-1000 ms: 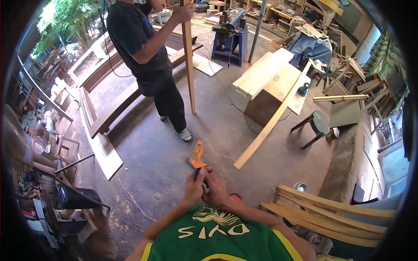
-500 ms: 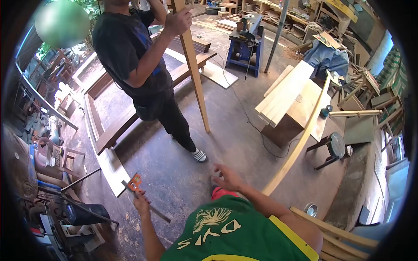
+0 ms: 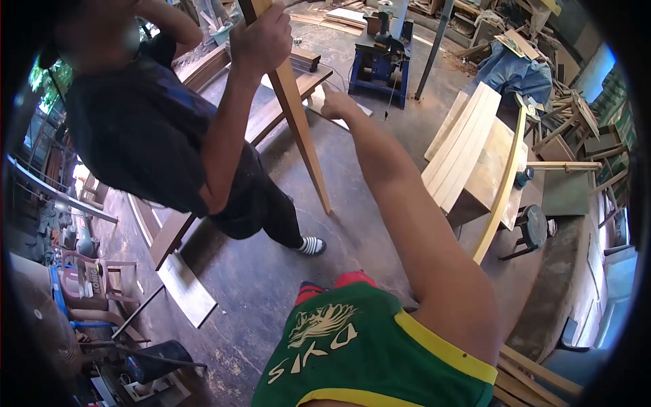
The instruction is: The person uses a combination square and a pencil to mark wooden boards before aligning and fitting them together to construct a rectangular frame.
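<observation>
At twelve o'clock, the right hand (image 3: pixel 339 106) is being held out, one finger being pointed and the rest being curled in narrow. The left hand is being kept out of view, so its fingers cannot be told. At eleven o'clock, a long, straight, brown wood post (image 3: pixel 298 115) is being gripped by another person (image 3: pixel 149 129). At two o'clock, flat, pale, smooth-looking boards (image 3: pixel 468 146) are being stacked on a boxy wood piece (image 3: pixel 500 156).
</observation>
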Action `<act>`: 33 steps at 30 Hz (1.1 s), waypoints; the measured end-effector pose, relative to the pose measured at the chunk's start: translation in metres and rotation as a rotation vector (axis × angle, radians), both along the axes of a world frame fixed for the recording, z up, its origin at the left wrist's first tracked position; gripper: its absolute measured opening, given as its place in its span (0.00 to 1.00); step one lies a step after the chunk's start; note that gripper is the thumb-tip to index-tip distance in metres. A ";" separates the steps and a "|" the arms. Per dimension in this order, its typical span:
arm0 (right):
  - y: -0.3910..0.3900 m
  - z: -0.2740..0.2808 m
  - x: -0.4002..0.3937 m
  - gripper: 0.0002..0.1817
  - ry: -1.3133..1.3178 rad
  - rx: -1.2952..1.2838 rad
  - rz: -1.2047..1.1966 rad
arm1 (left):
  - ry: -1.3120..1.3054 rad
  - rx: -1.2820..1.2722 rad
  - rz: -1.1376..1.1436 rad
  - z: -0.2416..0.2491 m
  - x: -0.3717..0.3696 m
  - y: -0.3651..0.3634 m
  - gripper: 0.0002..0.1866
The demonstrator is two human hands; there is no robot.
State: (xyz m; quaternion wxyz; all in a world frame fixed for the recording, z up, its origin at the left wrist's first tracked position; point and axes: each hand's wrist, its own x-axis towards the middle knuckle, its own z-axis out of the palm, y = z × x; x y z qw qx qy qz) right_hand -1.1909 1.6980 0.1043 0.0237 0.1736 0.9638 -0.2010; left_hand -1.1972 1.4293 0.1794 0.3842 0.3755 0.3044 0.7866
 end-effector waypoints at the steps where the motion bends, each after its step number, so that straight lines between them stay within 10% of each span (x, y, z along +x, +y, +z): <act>1: 0.003 0.004 -0.016 0.46 -0.047 -0.002 -0.002 | -0.066 0.211 -0.247 0.060 -0.048 0.051 0.20; 5: 0.021 0.001 -0.086 0.44 -0.114 0.126 0.032 | -0.010 0.405 -0.559 0.108 -0.111 0.101 0.23; 11: 0.094 -0.041 -0.219 0.49 -0.064 0.180 0.090 | 0.010 0.189 0.033 0.122 -0.147 0.093 0.24; 33: 0.243 -0.045 -0.411 0.41 -0.258 0.170 0.187 | -0.145 -0.021 0.839 0.131 -0.203 0.115 0.20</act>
